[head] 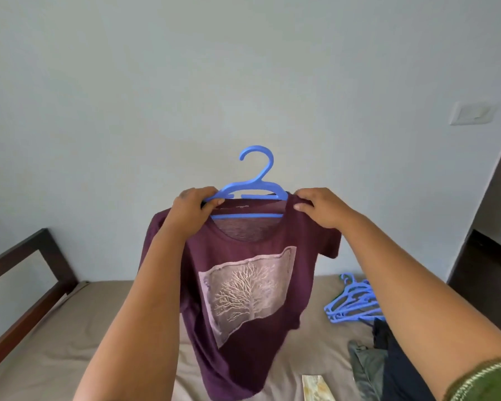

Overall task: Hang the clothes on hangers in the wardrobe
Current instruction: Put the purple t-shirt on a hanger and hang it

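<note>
A maroon T-shirt (243, 285) with a pale tree print hangs in the air over the bed, its neck around a blue plastic hanger (255, 180) whose hook points up. My left hand (193, 209) grips the hanger's left arm together with the shirt's shoulder. My right hand (318, 206) pinches the shirt's right shoulder at the hanger's other end. The shirt's lower hem drops out of sight behind my left forearm.
A pile of blue hangers (352, 303) lies on the bed's tan sheet (99, 328) at the right. Dark and grey clothes (379, 363) lie in front of them. A dark wooden bed frame (32, 273) runs along the left. A pale wall stands behind.
</note>
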The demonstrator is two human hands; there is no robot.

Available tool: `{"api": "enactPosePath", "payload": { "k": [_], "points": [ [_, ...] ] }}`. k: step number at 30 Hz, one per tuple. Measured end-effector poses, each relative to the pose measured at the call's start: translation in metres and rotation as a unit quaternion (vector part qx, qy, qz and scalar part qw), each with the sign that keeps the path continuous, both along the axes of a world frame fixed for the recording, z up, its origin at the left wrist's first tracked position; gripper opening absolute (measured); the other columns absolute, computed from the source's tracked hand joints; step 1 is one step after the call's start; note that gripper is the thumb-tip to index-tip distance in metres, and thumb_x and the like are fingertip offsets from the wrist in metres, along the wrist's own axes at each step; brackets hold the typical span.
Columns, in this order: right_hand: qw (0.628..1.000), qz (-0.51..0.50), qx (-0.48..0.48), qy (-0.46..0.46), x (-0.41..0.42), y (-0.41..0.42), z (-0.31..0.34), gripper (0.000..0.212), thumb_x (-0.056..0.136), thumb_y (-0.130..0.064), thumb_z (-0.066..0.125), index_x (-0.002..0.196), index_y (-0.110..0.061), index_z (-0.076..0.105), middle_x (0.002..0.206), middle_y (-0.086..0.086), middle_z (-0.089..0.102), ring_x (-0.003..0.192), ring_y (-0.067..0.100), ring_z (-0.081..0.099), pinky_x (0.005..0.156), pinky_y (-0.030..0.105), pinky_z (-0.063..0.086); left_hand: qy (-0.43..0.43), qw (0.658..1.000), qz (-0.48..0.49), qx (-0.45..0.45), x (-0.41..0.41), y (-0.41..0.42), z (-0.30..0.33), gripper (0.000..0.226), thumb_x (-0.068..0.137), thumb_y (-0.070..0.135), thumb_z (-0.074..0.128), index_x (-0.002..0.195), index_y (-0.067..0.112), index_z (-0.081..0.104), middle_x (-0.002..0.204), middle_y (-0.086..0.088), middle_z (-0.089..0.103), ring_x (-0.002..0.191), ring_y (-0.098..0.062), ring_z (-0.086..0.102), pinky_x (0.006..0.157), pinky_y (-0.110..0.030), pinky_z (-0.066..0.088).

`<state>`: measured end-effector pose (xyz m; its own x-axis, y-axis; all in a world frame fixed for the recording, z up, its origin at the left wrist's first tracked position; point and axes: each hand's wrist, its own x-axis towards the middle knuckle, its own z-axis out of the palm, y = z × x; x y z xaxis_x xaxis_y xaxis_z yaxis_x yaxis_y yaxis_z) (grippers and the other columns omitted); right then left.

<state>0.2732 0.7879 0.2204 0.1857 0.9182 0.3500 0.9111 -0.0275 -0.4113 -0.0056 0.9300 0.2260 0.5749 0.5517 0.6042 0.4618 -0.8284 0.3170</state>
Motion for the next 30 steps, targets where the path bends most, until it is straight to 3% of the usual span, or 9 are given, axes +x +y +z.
{"api": "enactPosePath", "payload": {
  "k": [3, 6, 7, 12, 16, 21, 24, 27, 30],
  "points": [
    [0.993, -0.001, 0.114, 0.027, -0.001, 0.001, -0.004, 0.016, 0.089, -0.014, 0.066, 0.102, -0.005, 0.070, 0.096, 0.007, 0.071, 0.091, 0.024, 0.063, 0.074, 0.021, 0.038, -0.056, 0.998, -0.007, 0.012, -0.003, -0.001, -0.004, 0.017, 0.087, 0.033, 0.069, 0.100, 0.022, 0.069, 0.084, 0.012, 0.060, 0.084, -0.021, 0.057, 0.076, -0.030, 0.039],
    [0.982, -0.008, 0.180, 0.062, 0.001, -0.002, -0.004, 0.011, 0.085, -0.013, 0.071, 0.094, -0.007, 0.072, 0.089, 0.004, 0.073, 0.082, 0.020, 0.064, 0.078, 0.022, 0.045, -0.095, 0.993, 0.059, -0.033, -0.021, 0.001, -0.012, 0.076, 0.064, 0.029, 0.089, 0.131, 0.029, 0.054, 0.125, 0.011, 0.047, 0.114, -0.010, 0.045, 0.099, -0.028, 0.033],
    [0.980, -0.014, 0.185, 0.068, 0.003, -0.001, -0.004, 0.010, 0.084, -0.014, 0.072, 0.092, -0.008, 0.072, 0.086, 0.003, 0.072, 0.080, 0.020, 0.064, 0.076, 0.024, 0.046, -0.097, 0.991, 0.082, -0.051, -0.028, 0.003, -0.017, 0.079, 0.061, 0.022, 0.090, 0.131, 0.027, 0.054, 0.126, 0.006, 0.049, 0.112, -0.012, 0.048, 0.098, -0.028, 0.035],
    [0.973, -0.050, 0.219, 0.046, 0.011, -0.003, -0.004, 0.010, 0.086, -0.016, 0.070, 0.088, -0.007, 0.066, 0.081, 0.001, 0.065, 0.075, 0.017, 0.056, 0.064, 0.011, 0.034, -0.065, 0.987, 0.120, -0.089, -0.042, 0.001, -0.015, 0.021, 0.074, 0.005, 0.076, 0.092, 0.015, 0.074, 0.085, 0.003, 0.071, 0.085, -0.016, 0.066, 0.080, -0.024, 0.047],
    [0.968, -0.086, 0.233, 0.032, 0.021, -0.008, -0.005, 0.011, 0.089, -0.015, 0.065, 0.094, -0.006, 0.065, 0.089, 0.004, 0.064, 0.083, 0.020, 0.055, 0.075, 0.025, 0.036, -0.048, 0.986, 0.024, -0.159, -0.046, -0.004, 0.001, 0.021, 0.083, 0.002, 0.071, 0.090, 0.022, 0.077, 0.080, 0.014, 0.073, 0.076, -0.002, 0.067, 0.076, -0.012, 0.050],
    [0.971, -0.087, 0.214, 0.062, 0.020, -0.019, -0.011, 0.012, 0.092, -0.014, 0.062, 0.099, -0.006, 0.065, 0.093, 0.001, 0.062, 0.086, 0.018, 0.053, 0.074, 0.018, 0.032, -0.052, 0.949, -0.081, -0.299, -0.056, 0.000, 0.020, 0.017, 0.092, -0.001, 0.059, 0.098, 0.009, 0.072, 0.093, -0.008, 0.075, 0.089, -0.023, 0.069, 0.090, -0.038, 0.054],
    [0.964, -0.112, 0.222, 0.090, 0.019, -0.023, -0.017, 0.012, 0.091, -0.015, 0.063, 0.100, -0.007, 0.065, 0.094, 0.000, 0.061, 0.085, 0.014, 0.051, 0.074, 0.016, 0.032, -0.103, 0.923, -0.143, -0.341, -0.053, -0.009, 0.032, 0.027, 0.084, -0.005, 0.060, 0.106, 0.008, 0.067, 0.095, -0.001, 0.072, 0.091, -0.011, 0.065, 0.086, -0.024, 0.049],
    [0.962, -0.125, 0.221, 0.103, 0.018, -0.027, -0.022, 0.012, 0.090, -0.014, 0.065, 0.100, -0.007, 0.065, 0.093, -0.001, 0.060, 0.086, 0.015, 0.052, 0.075, 0.017, 0.033, -0.087, 0.959, -0.073, -0.262, -0.036, -0.016, 0.034, 0.030, 0.070, 0.018, 0.078, 0.099, 0.020, 0.070, 0.087, 0.003, 0.068, 0.084, -0.010, 0.061, 0.080, -0.026, 0.047],
    [0.963, -0.116, 0.223, 0.093, 0.013, -0.028, -0.018, 0.010, 0.089, -0.012, 0.066, 0.096, -0.006, 0.065, 0.090, -0.001, 0.060, 0.086, 0.020, 0.056, 0.074, 0.017, 0.034, 0.080, 0.991, 0.065, -0.085, -0.009, -0.016, 0.018, 0.061, 0.069, 0.045, 0.083, 0.122, 0.030, 0.058, 0.116, 0.006, 0.059, 0.112, -0.017, 0.052, 0.095, -0.039, 0.042]
  ]
}}
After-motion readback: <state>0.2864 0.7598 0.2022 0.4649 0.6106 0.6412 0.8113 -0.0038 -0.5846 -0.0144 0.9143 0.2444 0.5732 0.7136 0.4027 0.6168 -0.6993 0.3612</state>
